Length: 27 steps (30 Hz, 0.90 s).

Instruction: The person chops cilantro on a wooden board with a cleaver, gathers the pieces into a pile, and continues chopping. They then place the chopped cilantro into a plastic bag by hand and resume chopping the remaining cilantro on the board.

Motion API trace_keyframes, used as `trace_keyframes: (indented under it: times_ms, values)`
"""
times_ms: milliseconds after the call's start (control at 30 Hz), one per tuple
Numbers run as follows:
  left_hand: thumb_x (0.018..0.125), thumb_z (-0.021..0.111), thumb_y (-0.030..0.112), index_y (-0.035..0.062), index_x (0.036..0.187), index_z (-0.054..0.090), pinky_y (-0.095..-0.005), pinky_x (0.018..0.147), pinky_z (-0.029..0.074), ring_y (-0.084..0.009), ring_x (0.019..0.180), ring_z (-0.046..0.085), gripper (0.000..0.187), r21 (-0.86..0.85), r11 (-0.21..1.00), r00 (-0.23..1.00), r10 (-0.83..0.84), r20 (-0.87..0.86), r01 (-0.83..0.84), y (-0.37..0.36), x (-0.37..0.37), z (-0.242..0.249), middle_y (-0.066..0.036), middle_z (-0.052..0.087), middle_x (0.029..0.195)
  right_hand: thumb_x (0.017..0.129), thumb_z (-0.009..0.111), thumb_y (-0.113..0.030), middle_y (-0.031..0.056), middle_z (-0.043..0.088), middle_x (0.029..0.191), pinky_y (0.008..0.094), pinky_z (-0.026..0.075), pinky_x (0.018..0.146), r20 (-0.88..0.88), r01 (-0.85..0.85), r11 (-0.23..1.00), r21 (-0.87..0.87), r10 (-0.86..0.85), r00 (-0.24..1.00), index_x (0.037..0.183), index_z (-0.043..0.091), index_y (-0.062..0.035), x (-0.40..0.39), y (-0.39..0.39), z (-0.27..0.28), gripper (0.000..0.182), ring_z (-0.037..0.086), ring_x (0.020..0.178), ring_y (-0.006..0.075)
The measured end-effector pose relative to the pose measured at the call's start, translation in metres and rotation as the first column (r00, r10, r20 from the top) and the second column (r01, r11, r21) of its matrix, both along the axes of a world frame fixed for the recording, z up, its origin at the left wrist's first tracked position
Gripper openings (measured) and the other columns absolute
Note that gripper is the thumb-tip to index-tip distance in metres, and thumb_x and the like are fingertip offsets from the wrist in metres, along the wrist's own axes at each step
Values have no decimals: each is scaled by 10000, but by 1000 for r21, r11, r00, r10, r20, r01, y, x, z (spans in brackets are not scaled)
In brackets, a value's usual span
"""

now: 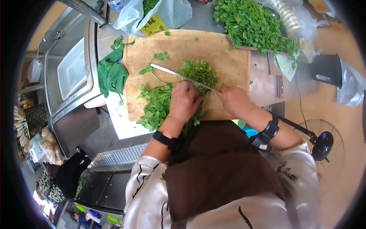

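Observation:
On the wooden cutting board (pixel 225 49), my right hand (pixel 233 100) is closed round the handle of a knife (pixel 167 70), whose long blade points to the upper left. My left hand (pixel 183 100) presses down with curled fingers on a bunch of leafy cilantro (pixel 154 105), close beside the blade. Chopped greens (pixel 198 71) lie in a pile just beyond the blade. A loose cilantro stem (pixel 154 74) rests near the knife's tip. The knife's handle is mostly hidden in my right hand.
A green cloth (pixel 113 72) lies at the board's left edge. Behind the board stands a plastic bag (pixel 131 17) of greens; a tray heaped with cilantro (pixel 248 26) is at the far right. A second knife (pixel 280 86) lies right of the board. A sink (pixel 53 87) is left, a fan (pixel 322 145) right.

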<state>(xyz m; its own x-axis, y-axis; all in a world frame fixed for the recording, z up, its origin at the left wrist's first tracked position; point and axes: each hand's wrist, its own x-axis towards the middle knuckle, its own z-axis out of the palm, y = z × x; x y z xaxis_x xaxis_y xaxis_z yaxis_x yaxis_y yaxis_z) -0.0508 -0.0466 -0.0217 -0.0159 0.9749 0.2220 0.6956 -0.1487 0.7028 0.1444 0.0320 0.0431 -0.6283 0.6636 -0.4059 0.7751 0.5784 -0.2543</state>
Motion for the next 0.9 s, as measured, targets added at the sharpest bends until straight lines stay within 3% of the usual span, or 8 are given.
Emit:
trace_keyframes:
  times_ms: [100, 300, 400, 500, 600, 700, 800, 900]
  values:
    - [644, 788, 101, 85, 730, 601, -433, 781, 439, -325, 898, 520, 206, 40, 999, 1000, 12, -10, -12, 4, -1, 3, -103, 517, 892, 916, 547, -192, 204, 637, 744, 490, 515, 654, -82, -57, 997, 55, 61, 995, 850, 594, -1, 17, -1, 14, 208, 633, 704, 406]
    - [632, 794, 107, 78, 741, 609, -450, 778, 451, -343, 895, 529, 217, 116, 993, 1000, 16, 4, -17, 4, 1, -10, -117, 537, 897, 868, 541, -116, 198, 640, 759, 490, 509, 654, 82, 18, 998, -65, -12, 997, 850, 601, -3, 28, -23, 87, 129, 634, 706, 402]
    - [627, 796, 108, 77, 739, 608, -449, 777, 453, -341, 893, 531, 221, 85, 996, 1000, 16, 18, -17, 2, 1, -8, -116, 538, 896, 842, 536, -88, 199, 641, 761, 489, 511, 656, 181, 19, 994, -109, 1, 984, 852, 608, -9, 18, -17, 71, 108, 637, 711, 401]
    - [621, 799, 109, 78, 734, 603, -442, 783, 451, -333, 901, 529, 228, 29, 1000, 1000, 7, -6, -7, 0, 2, -3, -109, 533, 897, 868, 542, -121, 204, 643, 768, 489, 513, 661, 46, 1, 997, -76, 2, 999, 845, 612, -17, 4, -6, 5, 128, 640, 724, 399]
    - [616, 812, 119, 79, 741, 609, -441, 763, 451, -331, 886, 527, 242, 71, 997, 999, 18, -29, -16, 1, 1, 3, -107, 531, 888, 792, 548, -56, 215, 653, 747, 493, 522, 657, -86, -12, 999, 32, 15, 996, 859, 624, 9, -3, -1, -10, 120, 649, 719, 410]
    - [619, 806, 120, 87, 750, 602, -440, 792, 440, -325, 910, 519, 245, 78, 997, 999, 19, -41, -15, 0, 1, 3, -101, 523, 899, 807, 546, -69, 209, 658, 758, 488, 522, 665, -122, 21, 1000, 17, -18, 992, 854, 625, 4, 3, -2, 18, 118, 650, 726, 410]
    - [629, 799, 124, 93, 758, 598, -443, 811, 435, -323, 927, 515, 241, 70, 997, 997, 50, -58, -46, -6, 3, 0, -101, 520, 913, 814, 542, -72, 206, 659, 766, 485, 522, 673, 22, 32, 998, -48, -31, 999, 844, 624, 3, 12, -11, 63, 115, 650, 731, 411]
    - [638, 798, 132, 94, 760, 602, -440, 808, 435, -324, 927, 515, 234, 133, 990, 996, 58, -65, -49, -2, 3, -3, -105, 521, 920, 904, 543, -169, 212, 635, 757, 514, 496, 673, 71, 23, 994, -102, -16, 997, 854, 608, -27, 25, -19, 88, 164, 625, 735, 423]
